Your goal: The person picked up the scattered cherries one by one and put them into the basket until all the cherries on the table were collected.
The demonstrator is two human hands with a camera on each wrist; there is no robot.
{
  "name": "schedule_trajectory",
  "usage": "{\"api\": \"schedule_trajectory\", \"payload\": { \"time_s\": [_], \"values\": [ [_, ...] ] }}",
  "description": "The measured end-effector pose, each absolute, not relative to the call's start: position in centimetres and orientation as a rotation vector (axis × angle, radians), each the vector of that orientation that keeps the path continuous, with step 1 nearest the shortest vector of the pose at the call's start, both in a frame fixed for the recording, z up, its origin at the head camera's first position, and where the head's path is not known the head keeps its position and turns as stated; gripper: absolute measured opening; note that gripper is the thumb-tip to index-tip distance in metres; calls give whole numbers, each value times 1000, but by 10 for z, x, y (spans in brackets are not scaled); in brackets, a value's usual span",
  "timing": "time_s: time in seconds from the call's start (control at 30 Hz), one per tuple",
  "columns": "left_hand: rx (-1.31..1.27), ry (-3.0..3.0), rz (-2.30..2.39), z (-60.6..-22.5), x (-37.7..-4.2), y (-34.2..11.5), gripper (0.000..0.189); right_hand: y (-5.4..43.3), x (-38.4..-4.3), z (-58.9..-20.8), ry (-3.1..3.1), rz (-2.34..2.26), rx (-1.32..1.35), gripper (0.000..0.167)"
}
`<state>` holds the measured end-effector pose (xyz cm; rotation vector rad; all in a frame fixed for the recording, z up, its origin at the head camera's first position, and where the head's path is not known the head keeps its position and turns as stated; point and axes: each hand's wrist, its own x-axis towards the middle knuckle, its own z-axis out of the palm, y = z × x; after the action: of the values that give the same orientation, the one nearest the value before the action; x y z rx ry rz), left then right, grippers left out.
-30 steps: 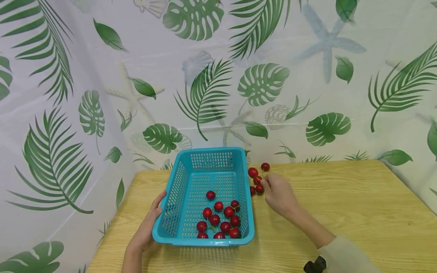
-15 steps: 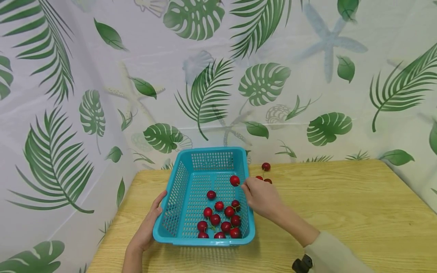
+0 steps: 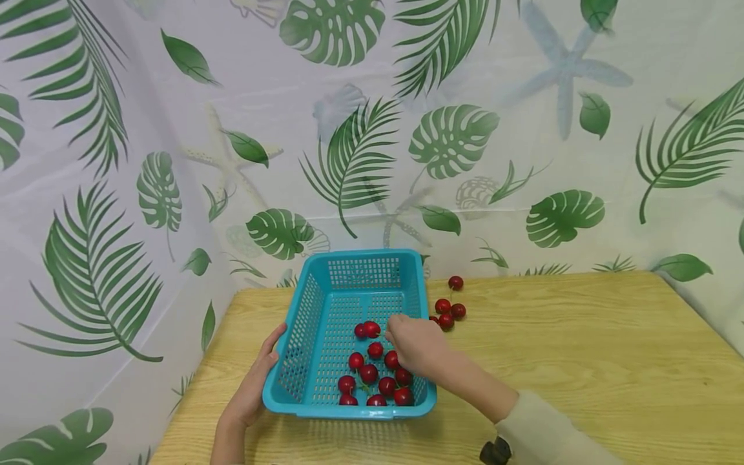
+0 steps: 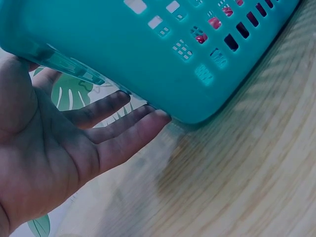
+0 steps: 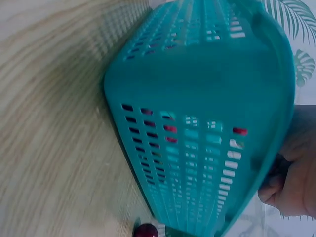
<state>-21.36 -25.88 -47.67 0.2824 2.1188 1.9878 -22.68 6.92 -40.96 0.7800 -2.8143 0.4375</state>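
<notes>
A blue-green plastic basket (image 3: 349,411) stands on the wooden table, with several red cherries (image 3: 369,374) mostly towards its near right part. My right hand (image 3: 421,347) is over the basket's right side, fingers curled, and pinches a cherry (image 3: 372,329) by its stem. That fruit hangs in front of another cherry (image 3: 360,331) inside. In the right wrist view the basket wall hides part of the right hand (image 5: 298,180). My left hand (image 3: 252,387) touches the basket's left side; the left wrist view shows its fingers (image 4: 133,138) fairly straight against the wall.
More cherries (image 3: 446,321) lie on the table just right of the basket, near the back edge. A leaf-patterned cloth (image 3: 372,142) covers the wall behind and to the left. The wooden table (image 3: 569,368) extends to the right.
My right hand has moved left from the loose cherries to over the basket, bringing one cherry by its stem. My left hand has stayed at the basket's left side.
</notes>
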Motion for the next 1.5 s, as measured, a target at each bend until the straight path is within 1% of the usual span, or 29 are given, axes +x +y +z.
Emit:
{"api": "schedule_trajectory", "payload": {
  "time_s": [0.5,0.7,0.97,1.23,1.5],
  "values": [
    [294,2112,1982,-475,-214,-255,53,33,-210,-416,-2767,290,1031,19],
    [316,2099,1988,-474,-216,-253,53,21,-207,-422,-2827,136,1095,16],
    [310,2107,1978,-472,-216,-254,53,12,-210,-428,-2936,91,1078,16],
    [305,2150,1965,-473,-213,-258,52,6,-213,-432,-2964,175,1022,19],
    [280,2128,1984,-476,-212,-257,52,9,-211,-434,-2956,242,1090,17]
  ]
}}
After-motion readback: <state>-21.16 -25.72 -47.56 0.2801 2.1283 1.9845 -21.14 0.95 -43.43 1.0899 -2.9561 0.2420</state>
